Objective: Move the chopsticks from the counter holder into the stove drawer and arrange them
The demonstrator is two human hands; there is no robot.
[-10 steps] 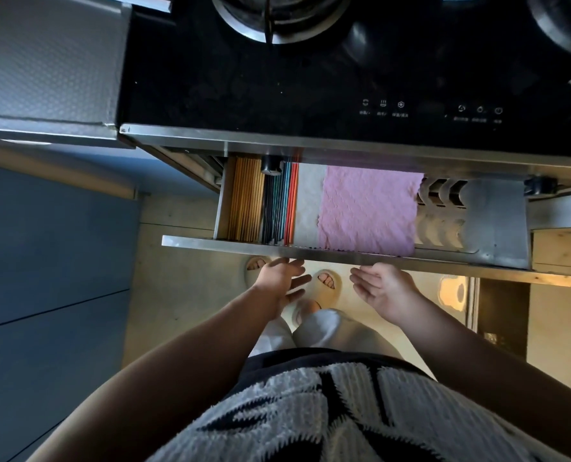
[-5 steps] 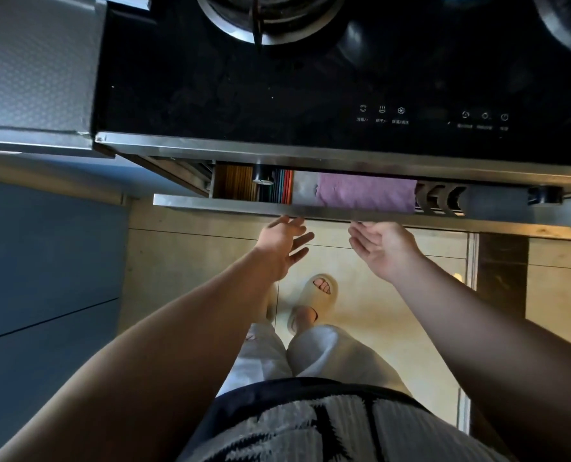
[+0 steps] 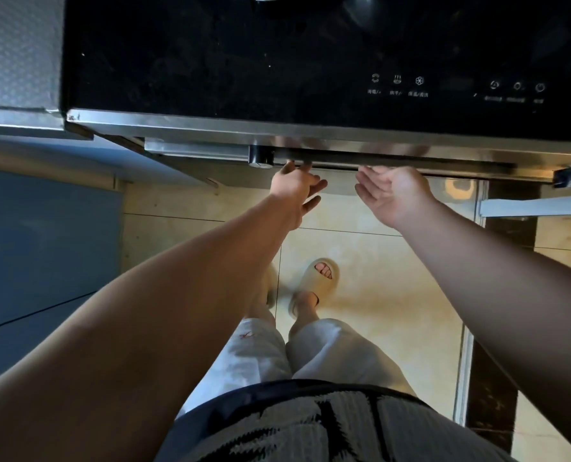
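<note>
Nearest, patterned dark-and-white garment (image 3: 337,428) and pale trousers (image 3: 337,355) at frame bottom, one beige slipper (image 3: 317,281) on tan floor tiles (image 3: 394,295) beyond. Farther out, both forearms extended: left hand (image 3: 295,185) with fingers loosely spread and empty, fingertips touching the underside edge of the stove drawer front (image 3: 394,160); right hand (image 3: 394,191) palm up, fingers open and slightly curled, empty, just below the same edge. Drawer pushed in almost flush beneath the steel trim (image 3: 277,130); interior hidden, so chopsticks not visible, presumably inside. Small black knob (image 3: 261,156) beside the left fingertips. Beyond, black glass cooktop (image 3: 244,61) with touch icons (image 3: 397,81); grey counter (image 3: 14,51) at far left. Likely risks: fingertips pinched between drawer front and trim if not withdrawn before final closure; hard shove rattling chopsticks out of arrangement; uneven two-handed push skewing the drawer on its runners.
</note>
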